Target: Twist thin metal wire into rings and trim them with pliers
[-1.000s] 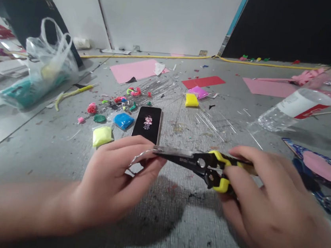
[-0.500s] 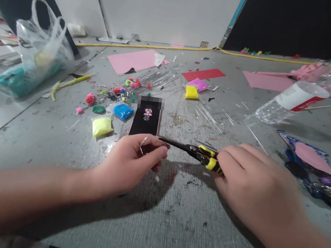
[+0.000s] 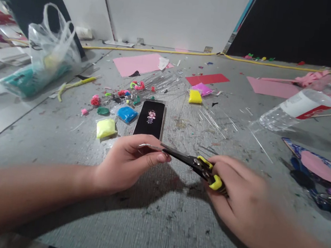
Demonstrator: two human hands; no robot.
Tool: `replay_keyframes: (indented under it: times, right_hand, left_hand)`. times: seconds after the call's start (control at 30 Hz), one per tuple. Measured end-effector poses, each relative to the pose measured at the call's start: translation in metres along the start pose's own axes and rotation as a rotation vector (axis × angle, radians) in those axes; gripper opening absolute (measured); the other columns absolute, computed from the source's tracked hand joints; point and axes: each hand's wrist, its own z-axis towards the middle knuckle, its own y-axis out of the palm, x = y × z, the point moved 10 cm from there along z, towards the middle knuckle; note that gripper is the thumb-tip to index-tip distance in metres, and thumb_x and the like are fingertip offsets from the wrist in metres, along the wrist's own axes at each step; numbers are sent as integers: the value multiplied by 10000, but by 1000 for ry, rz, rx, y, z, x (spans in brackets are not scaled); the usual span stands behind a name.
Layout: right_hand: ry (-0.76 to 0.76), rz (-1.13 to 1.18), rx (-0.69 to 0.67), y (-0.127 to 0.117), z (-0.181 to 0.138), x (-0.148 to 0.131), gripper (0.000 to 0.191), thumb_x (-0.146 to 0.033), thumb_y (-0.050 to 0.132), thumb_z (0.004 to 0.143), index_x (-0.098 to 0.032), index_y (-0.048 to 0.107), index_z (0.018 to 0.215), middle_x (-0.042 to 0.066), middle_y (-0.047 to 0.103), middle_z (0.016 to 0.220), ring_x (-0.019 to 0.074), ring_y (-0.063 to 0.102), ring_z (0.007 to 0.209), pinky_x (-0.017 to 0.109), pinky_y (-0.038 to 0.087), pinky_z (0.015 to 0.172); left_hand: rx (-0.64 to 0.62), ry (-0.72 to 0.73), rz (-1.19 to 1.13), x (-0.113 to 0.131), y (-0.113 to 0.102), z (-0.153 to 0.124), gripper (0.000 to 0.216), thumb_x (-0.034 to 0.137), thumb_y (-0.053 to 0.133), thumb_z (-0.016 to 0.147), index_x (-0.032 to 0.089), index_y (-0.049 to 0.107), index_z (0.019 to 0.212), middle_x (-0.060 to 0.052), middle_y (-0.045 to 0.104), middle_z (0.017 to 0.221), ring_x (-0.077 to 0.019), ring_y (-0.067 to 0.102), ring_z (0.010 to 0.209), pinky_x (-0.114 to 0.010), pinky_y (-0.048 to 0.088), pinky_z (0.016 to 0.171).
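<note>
A thin silvery wire loop (image 3: 149, 146) is pinched between the thumb and fingers of my left hand (image 3: 133, 162). My right hand (image 3: 241, 192) is wrapped round the yellow and black handles of a pair of long-nose pliers (image 3: 198, 163). The dark jaws of the pliers reach left to my left fingertips and meet the wire there; whether they clamp it I cannot tell. Just beyond my left hand lies a phone (image 3: 151, 118) with a lit lock screen. Left of the phone are a blue clay packet (image 3: 127, 114) and a pale yellow clay packet (image 3: 106, 128).
A clear plastic bottle (image 3: 298, 109) lies tilted at the right, near a blue-and-pink piece (image 3: 317, 167). At the left stands a plastic bag (image 3: 52, 51). Pink paper (image 3: 139, 64), red paper (image 3: 208, 79), a yellow packet (image 3: 195, 97) and loose thin wires (image 3: 213, 123) lie farther back.
The pliers have tilted, with their handles lower and their jaws apart less clearly visible. The wire loop now appears flatter, seen more edge-on. The whole view has shifted slightly.
</note>
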Motion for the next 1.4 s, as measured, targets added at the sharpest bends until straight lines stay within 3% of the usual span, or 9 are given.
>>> replay_keyframes:
  times: [0.33, 0.5, 0.63, 0.8, 0.93, 1.1, 1.23, 1.3, 1.4]
  right_hand:
    - [45, -19, 24, -2, 1, 7, 81, -168, 491, 837, -236, 448, 831, 97, 674, 941, 228, 640, 736, 320, 465, 582]
    - [186, -70, 6, 6, 3, 27, 325, -462, 466, 1010, -244, 399, 779, 63, 591, 810, 225, 580, 705, 315, 398, 567]
    - [223, -120, -22, 17, 4, 45, 472, -661, 543, 945, -233, 433, 779, 49, 550, 776, 222, 534, 699, 326, 387, 594]
    - [217, -149, -51, 28, 5, 54, 452, -612, 734, 836, -218, 515, 802, 62, 570, 814, 253, 545, 760, 357, 417, 645]
    - [207, -131, -42, 21, 10, 48, 364, -545, 687, 887, -204, 571, 836, 112, 622, 888, 328, 576, 897, 455, 473, 755]
    - [123, 276, 125, -9, 25, 13, 208, -335, 498, 1003, -201, 619, 900, 115, 694, 999, 276, 624, 1005, 459, 483, 900]
    - [356, 778, -52, 26, 32, -2, 286, -482, 613, 932, -202, 645, 884, 41, 684, 768, 196, 636, 682, 338, 491, 606]
    - [384, 901, 15, 31, 36, -9, 292, -479, 669, 895, -207, 612, 807, 12, 658, 700, 171, 619, 625, 315, 486, 573]
    - [309, 896, 137, 29, 42, -18, 259, -398, 684, 903, -212, 589, 749, -20, 629, 654, 138, 592, 593, 286, 482, 576]
  left_hand:
    - [50, -283, -354, -38, -1, 1, 155, 174, 819, 785, 170, 691, 871, -4, 747, 773, -104, 696, 706, -194, 558, 656]
    - [54, -356, -352, -46, -1, 0, 154, 201, 780, 834, 165, 629, 833, 14, 695, 705, -76, 623, 605, -183, 525, 579]
    - [46, -367, -316, -47, 1, -1, 211, 249, 780, 833, 177, 582, 814, 23, 660, 687, -91, 601, 599, -199, 526, 533]
    - [45, -378, -385, -48, 4, -2, 215, 242, 805, 814, 175, 600, 810, 11, 686, 726, -112, 667, 688, -223, 566, 618]
    - [81, -412, -495, -50, 4, -3, 233, 213, 844, 773, 171, 615, 778, -6, 735, 812, -120, 703, 797, -240, 580, 732]
    - [92, -452, -602, -53, 8, -5, 252, 174, 835, 773, 169, 592, 709, 0, 726, 818, -108, 683, 765, -228, 553, 696]
    - [102, -439, -670, -56, 8, -6, 242, 165, 760, 856, 180, 569, 709, 26, 661, 734, -81, 591, 644, -220, 526, 656]
    - [105, -444, -700, -58, 8, -6, 228, 154, 727, 888, 175, 586, 710, 21, 669, 749, -79, 588, 638, -225, 533, 675]
    - [81, -444, -755, -61, 10, -4, 227, 138, 741, 876, 160, 619, 686, 13, 680, 742, -79, 604, 642, -221, 541, 699]
